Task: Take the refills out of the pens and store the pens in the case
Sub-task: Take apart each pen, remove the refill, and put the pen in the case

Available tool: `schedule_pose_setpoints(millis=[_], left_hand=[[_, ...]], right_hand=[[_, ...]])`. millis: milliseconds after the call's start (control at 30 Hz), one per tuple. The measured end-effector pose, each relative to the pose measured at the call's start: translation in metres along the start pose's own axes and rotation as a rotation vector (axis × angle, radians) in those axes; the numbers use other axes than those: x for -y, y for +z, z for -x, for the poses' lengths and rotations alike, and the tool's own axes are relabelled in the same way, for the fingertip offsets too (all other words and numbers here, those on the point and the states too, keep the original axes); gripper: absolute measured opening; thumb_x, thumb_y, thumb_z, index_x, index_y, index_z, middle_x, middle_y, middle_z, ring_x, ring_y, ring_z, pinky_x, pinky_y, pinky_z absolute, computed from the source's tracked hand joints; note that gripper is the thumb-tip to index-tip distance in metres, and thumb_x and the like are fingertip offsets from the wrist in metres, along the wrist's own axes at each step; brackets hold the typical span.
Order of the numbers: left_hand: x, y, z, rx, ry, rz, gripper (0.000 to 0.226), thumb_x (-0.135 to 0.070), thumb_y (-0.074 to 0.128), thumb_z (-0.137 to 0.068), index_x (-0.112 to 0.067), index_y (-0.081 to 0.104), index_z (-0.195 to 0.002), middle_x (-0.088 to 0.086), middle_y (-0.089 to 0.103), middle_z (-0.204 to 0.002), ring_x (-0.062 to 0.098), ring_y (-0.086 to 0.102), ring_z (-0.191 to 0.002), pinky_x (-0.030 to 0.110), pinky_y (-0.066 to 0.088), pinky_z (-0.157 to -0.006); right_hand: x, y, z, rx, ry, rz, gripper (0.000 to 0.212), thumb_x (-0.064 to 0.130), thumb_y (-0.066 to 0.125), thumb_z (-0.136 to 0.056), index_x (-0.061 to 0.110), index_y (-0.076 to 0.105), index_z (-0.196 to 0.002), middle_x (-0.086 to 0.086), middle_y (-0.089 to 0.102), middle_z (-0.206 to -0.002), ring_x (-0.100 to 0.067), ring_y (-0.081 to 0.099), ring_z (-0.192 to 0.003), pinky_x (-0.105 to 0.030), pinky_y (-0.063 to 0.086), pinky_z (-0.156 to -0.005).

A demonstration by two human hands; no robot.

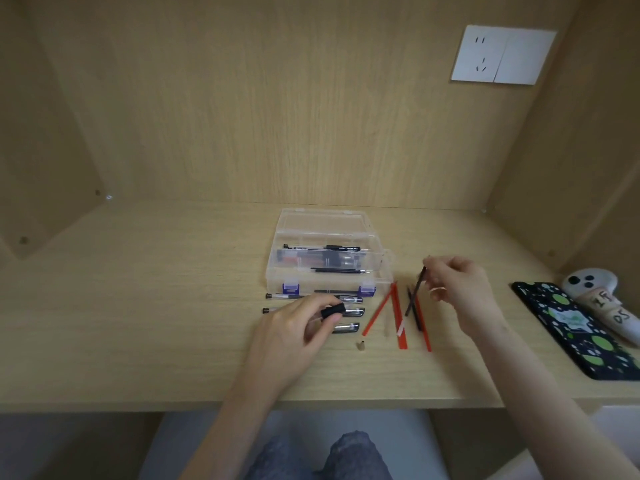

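Head view, looking down at a light wooden desk (pixel 138 323) set in a wood-panelled alcove.

Centre: clear plastic case (pixel 327 268) with lid open toward the back wall, purple latches (pixel 291 288) along the near edge; several pens (pixel 323 248) and a thin black refill (pixel 341 270) lying crosswise inside.

Just in front of the case: row of pens (pixel 348 299) lying side by side on the desk, partly hidden by the left hand (pixel 294 332).

Left hand: closed around a pen barrel with a black grip section (pixel 333 311) showing between thumb and fingers, resting low over the row of pens.

Right hand (pixel 462 292): raised above the desk to the right of the case, fingertips pinched on a thin black refill (pixel 421 277) held steeply tilted, lower end toward the desk.

Between the hands: loose red refills (pixel 398 318) and dark refills (pixel 414 308) lying fanned and partly crossed on the desk; small tan pen tip (pixel 361 345) lying apart, near the desk's front.

Far right: phone in a dark case with green spots (pixel 575 327); white controller (pixel 595 292) touching its far side.

Back wall, upper right: white wall socket (pixel 504 54).

Bottom edge: knee in blue denim (pixel 349 455) below the desk.
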State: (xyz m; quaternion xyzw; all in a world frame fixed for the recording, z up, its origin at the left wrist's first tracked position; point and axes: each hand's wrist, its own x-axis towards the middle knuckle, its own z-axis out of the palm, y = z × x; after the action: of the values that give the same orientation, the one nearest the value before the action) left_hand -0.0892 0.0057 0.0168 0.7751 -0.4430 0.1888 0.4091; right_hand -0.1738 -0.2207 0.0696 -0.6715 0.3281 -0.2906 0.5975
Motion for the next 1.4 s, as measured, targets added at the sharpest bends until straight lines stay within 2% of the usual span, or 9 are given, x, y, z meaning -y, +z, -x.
schedule_pose_setpoints(millis=[200, 400, 600, 800, 933, 1067, 1133, 1233, 1400], left_hand=[[-0.002, -0.001, 0.0, 0.02, -0.006, -0.015, 0.021, -0.042, 0.052, -0.088, -0.031, 0.064, -0.101, -0.038, 0.04, -0.07, -0.007, 0.048, -0.062, 0.006, 0.036, -0.059], [-0.002, -0.002, -0.001, 0.031, -0.006, -0.025, 0.023, -0.043, 0.051, -0.088, -0.03, 0.065, -0.101, -0.036, 0.04, -0.068, -0.007, 0.048, -0.058, 0.004, 0.034, -0.057], [-0.002, -0.001, -0.001, 0.028, -0.01, -0.034, 0.024, -0.043, 0.051, -0.087, -0.029, 0.066, -0.1, -0.03, 0.046, -0.074, -0.004, 0.05, -0.061, 0.006, 0.035, -0.057], [0.001, 0.001, -0.001, 0.024, -0.012, -0.041, 0.026, -0.044, 0.049, -0.088, -0.029, 0.065, -0.102, -0.028, 0.049, -0.073, -0.004, 0.049, -0.059, 0.013, 0.042, -0.054], [0.002, 0.002, -0.001, -0.008, -0.03, -0.014, 0.024, -0.043, 0.051, -0.088, -0.028, 0.065, -0.1, -0.027, 0.048, -0.073, -0.006, 0.049, -0.062, 0.011, 0.04, -0.057], [0.002, 0.003, -0.001, -0.045, -0.039, -0.006, 0.023, -0.041, 0.052, -0.087, -0.027, 0.065, -0.1, -0.026, 0.049, -0.07, -0.004, 0.049, -0.06, 0.013, 0.04, -0.056], [0.002, 0.003, -0.001, -0.065, -0.04, -0.002, 0.023, -0.04, 0.053, -0.086, -0.026, 0.065, -0.099, -0.026, 0.046, -0.069, -0.004, 0.047, -0.059, 0.013, 0.039, -0.055], [0.002, 0.003, -0.002, -0.075, -0.04, 0.006, 0.025, -0.04, 0.053, -0.086, -0.024, 0.067, -0.099, -0.026, 0.045, -0.069, -0.005, 0.046, -0.06, 0.011, 0.036, -0.055], [0.003, 0.003, -0.001, -0.075, -0.038, -0.006, 0.025, -0.039, 0.052, -0.087, -0.024, 0.066, -0.099, -0.027, 0.046, -0.072, -0.008, 0.044, -0.063, 0.009, 0.035, -0.055]], right_hand=[[-0.015, 0.011, -0.021, 0.015, -0.028, 0.369, 0.012, 0.013, 0.064, -0.086, 0.002, 0.065, -0.082, -0.005, 0.058, -0.055, 0.0, 0.045, -0.032, -0.011, 0.034, -0.036], [-0.021, 0.017, -0.029, 0.039, -0.086, 0.585, 0.013, 0.019, 0.066, -0.085, 0.007, 0.066, -0.08, -0.004, 0.061, -0.056, -0.005, 0.051, -0.042, -0.014, 0.037, -0.041], [-0.025, 0.016, -0.026, 0.021, -0.2, 0.568, 0.007, 0.011, 0.061, -0.084, 0.009, 0.066, -0.08, -0.007, 0.065, -0.068, -0.018, 0.06, -0.066, -0.025, 0.042, -0.057], [-0.011, 0.035, -0.021, 0.181, -0.437, 0.504, 0.009, 0.014, 0.061, -0.088, 0.014, 0.069, -0.085, 0.002, 0.065, -0.077, -0.006, 0.052, -0.069, -0.008, 0.038, -0.058], [-0.005, 0.06, -0.02, 0.364, -0.619, 0.717, 0.016, 0.023, 0.057, -0.091, 0.017, 0.07, -0.096, 0.005, 0.065, -0.093, -0.014, 0.041, -0.095, -0.023, 0.034, -0.081], [-0.002, 0.077, -0.024, 0.563, -0.512, 1.034, 0.038, 0.042, 0.043, -0.096, 0.012, 0.064, -0.088, -0.009, 0.065, -0.091, -0.024, 0.04, -0.106, -0.036, 0.035, -0.093], [-0.002, 0.081, -0.024, 0.598, -0.458, 1.094, 0.05, 0.05, 0.033, -0.096, 0.01, 0.061, -0.084, -0.009, 0.063, -0.092, -0.026, 0.04, -0.109, -0.038, 0.032, -0.097], [-0.001, 0.081, -0.022, 0.631, -0.432, 1.132, 0.047, 0.055, 0.027, -0.096, 0.022, 0.05, -0.072, -0.011, 0.06, -0.103, -0.028, 0.038, -0.115, -0.039, 0.028, -0.1], [-0.001, 0.081, -0.025, 0.693, -0.419, 1.271, 0.048, 0.06, 0.025, -0.093, 0.019, 0.049, -0.086, -0.014, 0.055, -0.121, -0.029, 0.032, -0.125, -0.04, 0.024, -0.104]])
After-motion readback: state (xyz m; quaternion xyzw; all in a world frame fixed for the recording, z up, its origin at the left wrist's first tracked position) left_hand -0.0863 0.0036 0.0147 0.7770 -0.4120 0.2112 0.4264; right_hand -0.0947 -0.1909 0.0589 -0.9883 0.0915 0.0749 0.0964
